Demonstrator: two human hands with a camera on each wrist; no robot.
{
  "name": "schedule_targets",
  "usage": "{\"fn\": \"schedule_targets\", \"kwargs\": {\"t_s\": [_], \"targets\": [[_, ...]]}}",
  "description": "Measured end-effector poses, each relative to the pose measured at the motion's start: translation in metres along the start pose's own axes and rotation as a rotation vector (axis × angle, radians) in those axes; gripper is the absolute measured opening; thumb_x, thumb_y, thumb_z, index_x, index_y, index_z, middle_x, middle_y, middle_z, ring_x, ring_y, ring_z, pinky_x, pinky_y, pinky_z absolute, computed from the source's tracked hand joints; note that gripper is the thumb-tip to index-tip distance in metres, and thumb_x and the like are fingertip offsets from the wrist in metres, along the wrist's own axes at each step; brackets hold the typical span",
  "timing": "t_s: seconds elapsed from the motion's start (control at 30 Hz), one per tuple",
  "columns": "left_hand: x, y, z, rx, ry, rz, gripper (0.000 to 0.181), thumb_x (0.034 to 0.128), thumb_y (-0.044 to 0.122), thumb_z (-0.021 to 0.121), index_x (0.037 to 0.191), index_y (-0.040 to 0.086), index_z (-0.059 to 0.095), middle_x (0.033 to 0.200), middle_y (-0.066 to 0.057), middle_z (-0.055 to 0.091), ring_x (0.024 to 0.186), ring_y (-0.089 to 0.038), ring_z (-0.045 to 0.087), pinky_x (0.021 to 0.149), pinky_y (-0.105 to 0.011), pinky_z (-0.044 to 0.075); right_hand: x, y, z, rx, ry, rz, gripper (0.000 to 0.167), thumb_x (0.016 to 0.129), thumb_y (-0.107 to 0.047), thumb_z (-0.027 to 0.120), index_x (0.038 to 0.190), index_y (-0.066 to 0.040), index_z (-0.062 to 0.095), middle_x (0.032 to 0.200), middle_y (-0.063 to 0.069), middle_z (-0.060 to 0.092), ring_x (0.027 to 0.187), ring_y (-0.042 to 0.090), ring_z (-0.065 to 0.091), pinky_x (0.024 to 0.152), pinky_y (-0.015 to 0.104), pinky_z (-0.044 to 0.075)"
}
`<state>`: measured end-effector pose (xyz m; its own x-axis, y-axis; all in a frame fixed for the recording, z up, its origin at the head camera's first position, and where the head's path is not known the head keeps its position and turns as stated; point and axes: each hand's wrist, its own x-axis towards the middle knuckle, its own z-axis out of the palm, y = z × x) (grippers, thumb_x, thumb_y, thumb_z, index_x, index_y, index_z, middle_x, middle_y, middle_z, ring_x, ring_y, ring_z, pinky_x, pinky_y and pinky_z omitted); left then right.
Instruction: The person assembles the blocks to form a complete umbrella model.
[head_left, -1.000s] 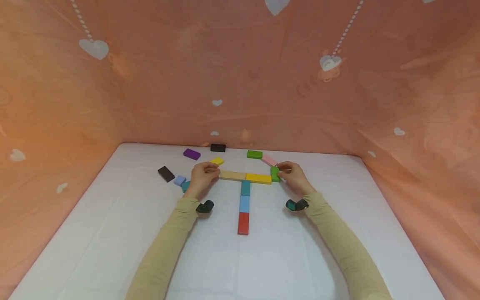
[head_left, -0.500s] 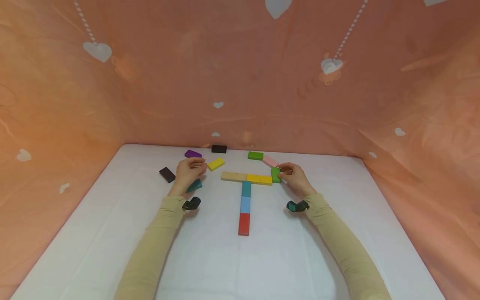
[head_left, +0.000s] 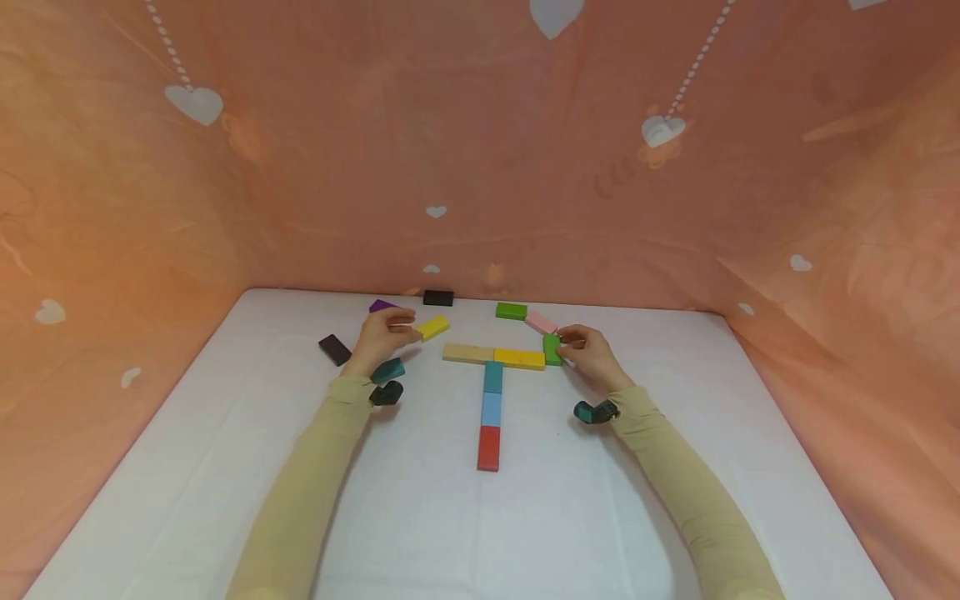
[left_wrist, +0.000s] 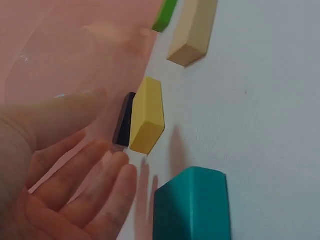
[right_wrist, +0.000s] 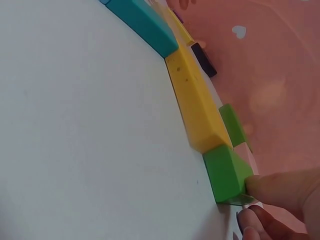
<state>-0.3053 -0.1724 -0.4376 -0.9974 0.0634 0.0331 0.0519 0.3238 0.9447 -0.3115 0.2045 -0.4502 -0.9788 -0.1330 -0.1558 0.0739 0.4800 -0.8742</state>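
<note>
In the head view my left hand (head_left: 380, 339) hovers at the left of the layout, just left of a yellow block (head_left: 433, 327). Its thumb and fingers are apart with nothing between them in the left wrist view. A teal block (left_wrist: 192, 205) lies close by that hand, and a purple block (head_left: 382, 306) is partly covered by it. My right hand (head_left: 592, 357) holds the outer side of an upright-lying green block (head_left: 552, 350), thumb against it in the right wrist view. That block touches the end of a longer yellow block (head_left: 519, 358).
A wooden block (head_left: 468, 353) continues the yellow row. Below it run teal (head_left: 492, 377), light blue (head_left: 491, 409) and red (head_left: 488, 448) blocks. A pink block (head_left: 541, 322) and another green block (head_left: 512, 311) lie behind. Two dark blocks, one left (head_left: 334, 350), one rear (head_left: 438, 297), lie loose.
My left hand has left the end of the wooden block and moved left, then slightly away from me, uncovering the small yellow block. The right hand has stayed at the green block.
</note>
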Motion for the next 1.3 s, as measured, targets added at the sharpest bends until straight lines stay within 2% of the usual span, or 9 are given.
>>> {"fn": "schedule_targets", "kwargs": {"t_s": [0.13, 0.23, 0.47, 0.7, 0.9, 1.3], "targets": [[0.004, 0.002, 0.005, 0.078, -0.053, 0.003, 0.055, 0.0794, -0.003, 0.074, 0.129, -0.010, 0.051, 0.124, -0.028, 0.056, 0.108, -0.039, 0.058, 0.093, -0.042, 0.048, -0.001, 0.001, 0.000, -0.008, 0.000, 0.011, 0.037, 0.092, -0.010, 0.062, 0.128, -0.004, 0.055, 0.127, 0.015, 0.053, 0.111, 0.029, 0.047, 0.091, 0.036, 0.046], [0.006, 0.005, 0.009, 0.137, -0.064, 0.000, 0.054, 0.0804, 0.000, 0.074, 0.129, -0.009, 0.052, 0.124, -0.027, 0.056, 0.109, -0.039, 0.057, 0.095, -0.043, 0.046, -0.001, 0.002, -0.001, -0.006, -0.008, -0.005, 0.037, 0.092, -0.008, 0.062, 0.128, -0.003, 0.055, 0.127, 0.016, 0.053, 0.111, 0.030, 0.047, 0.090, 0.036, 0.046], [0.013, 0.005, 0.017, 0.151, -0.029, -0.032, 0.046, 0.0835, -0.002, 0.070, 0.126, -0.008, 0.054, 0.122, -0.028, 0.057, 0.110, -0.040, 0.056, 0.097, -0.044, 0.045, -0.004, -0.001, -0.002, 0.015, -0.015, -0.011, 0.037, 0.092, -0.006, 0.062, 0.128, -0.002, 0.055, 0.127, 0.018, 0.052, 0.110, 0.031, 0.047, 0.086, 0.034, 0.047], [0.017, -0.002, 0.021, 0.257, -0.014, -0.028, 0.037, 0.0841, -0.001, 0.068, 0.119, -0.009, 0.059, 0.117, -0.025, 0.061, 0.107, -0.037, 0.055, 0.098, -0.043, 0.044, -0.004, 0.001, 0.000, 0.015, -0.013, 0.001, 0.037, 0.092, -0.008, 0.061, 0.128, -0.002, 0.055, 0.127, 0.017, 0.052, 0.111, 0.030, 0.047, 0.088, 0.034, 0.046], [0.019, -0.003, 0.025, 0.261, 0.016, -0.025, 0.033, 0.0844, -0.003, 0.068, 0.116, -0.009, 0.061, 0.112, -0.024, 0.062, 0.104, -0.036, 0.057, 0.095, -0.042, 0.046, -0.003, 0.002, 0.000, 0.026, -0.009, 0.002, 0.037, 0.092, -0.007, 0.062, 0.128, -0.002, 0.054, 0.127, 0.017, 0.052, 0.111, 0.030, 0.047, 0.088, 0.034, 0.046], [0.012, 0.001, 0.028, 0.244, 0.067, -0.064, 0.031, 0.0828, -0.004, 0.070, 0.113, -0.007, 0.063, 0.110, -0.023, 0.062, 0.102, -0.033, 0.057, 0.095, -0.041, 0.047, -0.002, 0.000, 0.000, 0.031, -0.011, 0.017, 0.037, 0.092, -0.006, 0.061, 0.129, -0.002, 0.054, 0.128, 0.017, 0.052, 0.111, 0.030, 0.046, 0.087, 0.034, 0.046]]}}
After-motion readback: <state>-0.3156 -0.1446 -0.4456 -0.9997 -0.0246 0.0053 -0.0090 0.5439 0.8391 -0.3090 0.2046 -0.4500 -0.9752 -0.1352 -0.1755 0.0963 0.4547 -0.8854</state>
